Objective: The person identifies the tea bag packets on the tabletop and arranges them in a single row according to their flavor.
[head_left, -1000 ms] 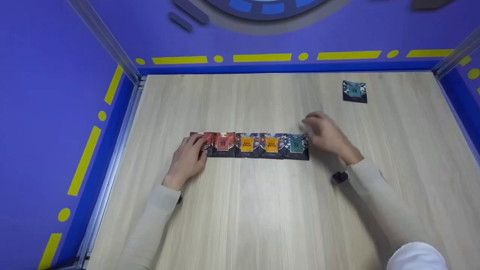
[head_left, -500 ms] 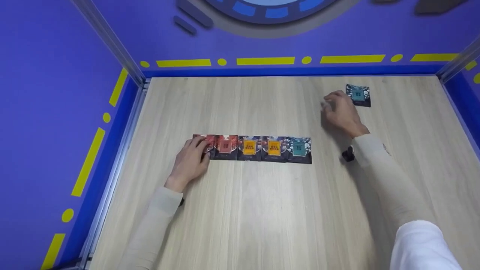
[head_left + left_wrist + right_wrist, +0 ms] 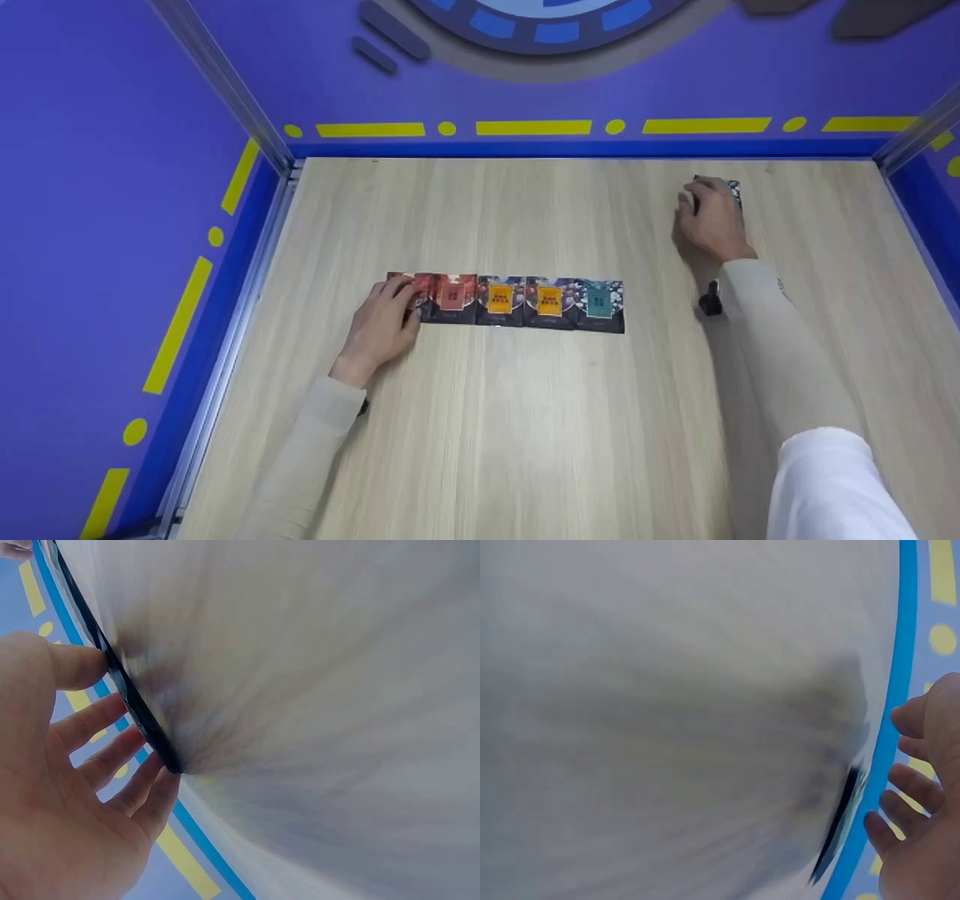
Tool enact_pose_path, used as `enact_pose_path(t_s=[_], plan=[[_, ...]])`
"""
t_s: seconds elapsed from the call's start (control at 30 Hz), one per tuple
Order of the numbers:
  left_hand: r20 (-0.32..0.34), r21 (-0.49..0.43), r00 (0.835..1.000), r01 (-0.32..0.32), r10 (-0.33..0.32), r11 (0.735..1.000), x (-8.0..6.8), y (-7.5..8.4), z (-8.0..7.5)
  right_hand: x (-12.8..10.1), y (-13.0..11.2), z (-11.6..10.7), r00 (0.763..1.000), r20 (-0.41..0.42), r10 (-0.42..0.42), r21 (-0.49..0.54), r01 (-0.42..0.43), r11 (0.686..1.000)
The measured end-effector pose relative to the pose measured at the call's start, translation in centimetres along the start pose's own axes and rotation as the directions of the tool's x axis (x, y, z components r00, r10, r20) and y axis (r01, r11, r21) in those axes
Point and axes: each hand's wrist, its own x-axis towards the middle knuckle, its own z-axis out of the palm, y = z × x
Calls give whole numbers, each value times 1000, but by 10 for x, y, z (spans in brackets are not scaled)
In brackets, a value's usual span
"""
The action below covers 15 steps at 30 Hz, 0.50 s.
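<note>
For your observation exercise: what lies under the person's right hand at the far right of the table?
Under the right hand lies a dark packet on the wooden table. Only its far edge and corner show; the printed face is covered by the hand.

A pale wooden table (image 3: 525,435) fills the middle of the view. Near the table's centre, four packets lie flat in a row, edge to edge: a red packet (image 3: 452,298), two orange packets (image 3: 500,300) (image 3: 550,301) and a teal packet (image 3: 599,304). A metal rail (image 3: 225,360) runs along the table's left edge. Purple walls (image 3: 112,150) stand around the table, with a dark blue band (image 3: 585,147) at its far edge and yellow dashes and dots (image 3: 533,127) just above that. A round blue and grey emblem (image 3: 540,22) sits high on the wall behind the table.
</note>
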Motion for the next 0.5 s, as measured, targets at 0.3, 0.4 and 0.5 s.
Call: enact_pose_path(t_s=[0.3, 0.4, 0.5], plan=[[15, 7, 1000, 13, -13, 1000, 1, -1, -2, 1, 19, -2, 994, 67, 88, -89, -82, 993], [16, -3, 1000, 9, -9, 1000, 2, -1, -1, 1, 21, -3, 992, 73, 103, -109, -95, 989], [19, -9, 1000, 14, -13, 1000, 1, -1, 0, 1, 22, -6, 992, 73, 102, -122, -93, 988]])
